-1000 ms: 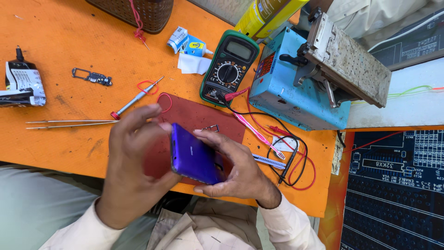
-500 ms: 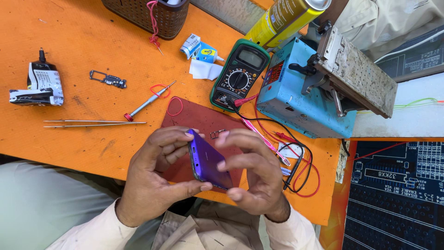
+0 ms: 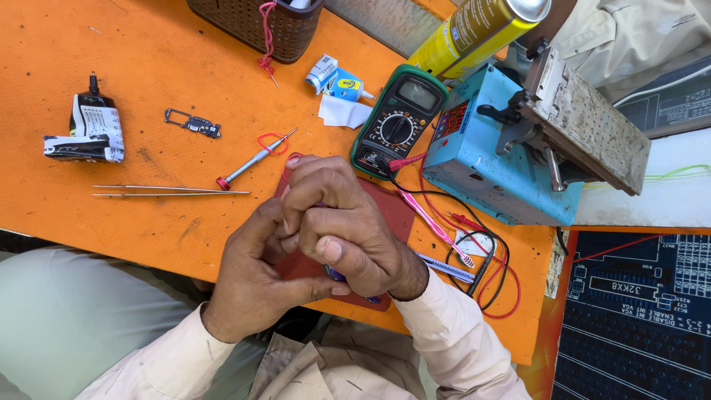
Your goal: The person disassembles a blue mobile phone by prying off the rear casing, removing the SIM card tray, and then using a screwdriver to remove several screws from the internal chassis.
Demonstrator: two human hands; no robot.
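Observation:
My left hand (image 3: pixel 255 278) and my right hand (image 3: pixel 344 230) are clasped together over a dark red mat (image 3: pixel 389 215) at the near edge of the orange table (image 3: pixel 148 96). Between them they grip a purple phone (image 3: pixel 337 275), of which only small slivers show under my right palm. My right fingers curl over its top and my left thumb presses against it from the left. Just beyond my knuckles lie a small screwdriver with a red tip (image 3: pixel 252 161) and a red elastic band (image 3: pixel 272 142).
Long tweezers (image 3: pixel 167 191) lie left of my hands. A green multimeter (image 3: pixel 396 122) with red and black leads, a pink toothbrush (image 3: pixel 433 222), a blue machine (image 3: pixel 496 159), a yellow spray can (image 3: pixel 474 30), a glue tube (image 3: pixel 81 130), a small metal part (image 3: pixel 194 124) and a dark basket (image 3: pixel 255 26) stand around.
My hands have closed over the purple phone, which was plainly visible on edge before and is now almost hidden. They have moved slightly forward over the red mat.

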